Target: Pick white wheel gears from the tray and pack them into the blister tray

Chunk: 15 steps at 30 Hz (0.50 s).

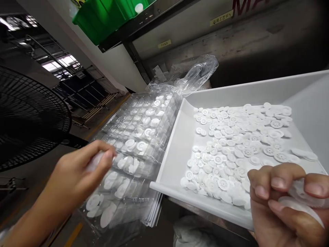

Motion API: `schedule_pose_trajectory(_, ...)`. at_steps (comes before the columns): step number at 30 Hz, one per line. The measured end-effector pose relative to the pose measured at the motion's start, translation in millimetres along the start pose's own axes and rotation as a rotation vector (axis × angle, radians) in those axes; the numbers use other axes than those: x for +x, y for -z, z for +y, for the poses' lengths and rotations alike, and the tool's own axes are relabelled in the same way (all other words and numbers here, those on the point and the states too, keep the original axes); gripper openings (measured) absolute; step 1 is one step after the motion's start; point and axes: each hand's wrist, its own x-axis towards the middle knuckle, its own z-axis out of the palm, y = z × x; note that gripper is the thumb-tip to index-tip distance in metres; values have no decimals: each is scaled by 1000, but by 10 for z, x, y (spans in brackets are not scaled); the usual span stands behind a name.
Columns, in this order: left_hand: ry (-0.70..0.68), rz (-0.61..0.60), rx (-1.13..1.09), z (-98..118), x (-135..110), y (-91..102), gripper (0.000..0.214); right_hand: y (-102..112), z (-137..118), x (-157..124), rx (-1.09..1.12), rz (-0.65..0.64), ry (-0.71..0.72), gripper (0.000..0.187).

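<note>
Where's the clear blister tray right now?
In the head view, the clear blister tray lies left of the white tray of plastic discs, just beyond the left hand.

Before me a shallow tray point(174, 147) held loose plastic discs point(223, 154), stacked blister trays point(136, 130) lay just left of it, a standing fan point(28, 116) stood further left, and a bin point(97, 20) sat on a shelf point(131, 29) behind.
</note>
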Motion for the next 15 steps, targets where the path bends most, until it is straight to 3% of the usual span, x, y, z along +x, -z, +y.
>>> schedule_pose_trajectory(2, -4, 74, 168, -119, 321, 59, 26, -40, -15, -19, -29, 38, 0, 42)
schedule_pose_trajectory(4, 8, 88, 307, -257, 634, 108, 36, -52, -15, -21, -38, 62, 0, 40)
schedule_pose_trajectory(5, 21, 86, 361, -319, 761, 131, 28, -48, -11, -19, -40, 62, -5, 38)
schedule_pose_trajectory(7, 37, 65, 445, -409, 927, 174, 36, -28, 4, -12, -52, 53, -14, 36)
schedule_pose_trajectory(9, 42, 18, 502, -445, 978, 207, 48, 8, 19, -2, -84, 40, -14, 34)
schedule_pose_trajectory(13, 45, -76, 633, -406, 926, 245, 24, 122, 25, 21, -123, -112, -52, 29)
schedule_pose_trajectory(15, 37, -88, 689, -375, 907, 254, 25, 183, 23, 31, -132, -185, -54, 26)
